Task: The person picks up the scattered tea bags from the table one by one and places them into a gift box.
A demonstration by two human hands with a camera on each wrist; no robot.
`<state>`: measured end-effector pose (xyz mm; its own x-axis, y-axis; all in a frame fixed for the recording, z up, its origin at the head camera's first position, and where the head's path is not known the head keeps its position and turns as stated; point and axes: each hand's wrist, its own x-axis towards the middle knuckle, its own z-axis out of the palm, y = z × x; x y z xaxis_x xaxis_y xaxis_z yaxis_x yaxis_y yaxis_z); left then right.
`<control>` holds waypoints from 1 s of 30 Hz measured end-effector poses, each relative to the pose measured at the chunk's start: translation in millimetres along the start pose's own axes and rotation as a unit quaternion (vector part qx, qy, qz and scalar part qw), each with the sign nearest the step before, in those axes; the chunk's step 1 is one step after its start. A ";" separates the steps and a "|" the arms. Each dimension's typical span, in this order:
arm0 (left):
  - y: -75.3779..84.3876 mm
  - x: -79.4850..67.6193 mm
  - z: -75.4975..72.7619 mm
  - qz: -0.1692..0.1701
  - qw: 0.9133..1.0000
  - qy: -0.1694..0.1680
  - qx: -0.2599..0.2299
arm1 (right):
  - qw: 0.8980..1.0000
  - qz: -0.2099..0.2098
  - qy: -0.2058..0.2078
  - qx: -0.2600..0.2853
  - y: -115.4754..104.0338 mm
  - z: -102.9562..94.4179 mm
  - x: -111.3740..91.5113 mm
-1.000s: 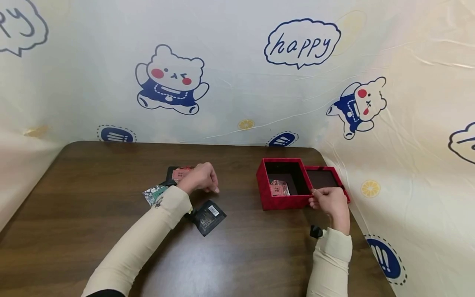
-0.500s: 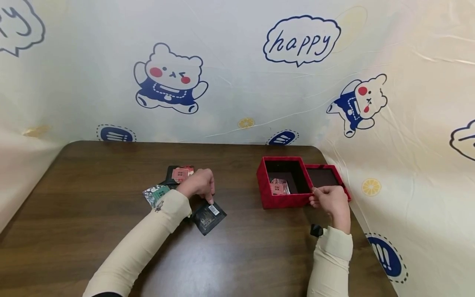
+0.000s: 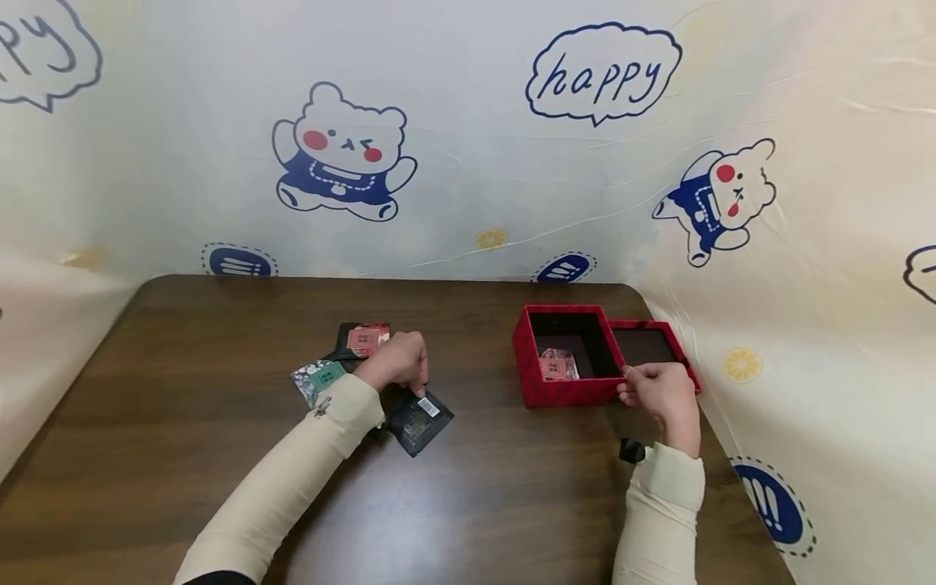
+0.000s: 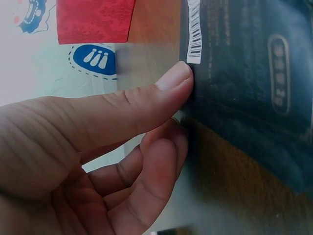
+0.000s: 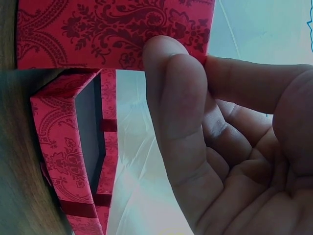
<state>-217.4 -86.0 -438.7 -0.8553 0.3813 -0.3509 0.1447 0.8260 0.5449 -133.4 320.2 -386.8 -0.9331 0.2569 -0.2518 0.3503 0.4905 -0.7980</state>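
Note:
My left hand (image 3: 398,361) pinches the edge of a flat black sachet (image 3: 418,424) near its white barcode. In the left wrist view the thumb lies on the sachet's barcode side, with curled fingers under its edge. At the right of the table stands an uncovered red patterned box (image 3: 566,396), holding a pink-labelled sachet (image 3: 559,366). My right hand (image 3: 665,398) grips the box's near right corner between thumb and fingers. The right wrist view shows the fingertips on the box wall (image 5: 112,34).
Beside the box, its red lid (image 3: 647,344) lies with the dark inside upward. A green-labelled sachet (image 3: 316,379) and a red-labelled sachet (image 3: 366,340) lie left of my left hand, with black packaging between them. A printed curtain (image 3: 468,162) borders the table's back and right side.
My left hand has come down toward the near side onto the black sachet and now pinches its edge. The right hand keeps its grip on the box corner.

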 end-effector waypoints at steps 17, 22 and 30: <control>10.2 -3.0 1.8 -0.011 1.000 -0.010 0.004 | 1.000 -0.007 -0.015 -0.018 6.9 -11.0 -5.5; 7.7 -4.7 1.9 -0.004 1.000 -0.005 0.020 | 0.999 -0.022 -0.018 -0.045 5.4 -10.2 -6.0; 0.6 -7.1 -0.4 0.003 1.000 0.007 0.013 | 0.999 -0.021 -0.030 -0.028 1.8 -6.1 -3.8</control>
<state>-211.4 -88.3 -435.6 -0.8614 0.3804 -0.3366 0.1627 0.8344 0.5266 -128.8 325.2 -384.0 -0.9497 0.1849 -0.2528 0.3131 0.5454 -0.7775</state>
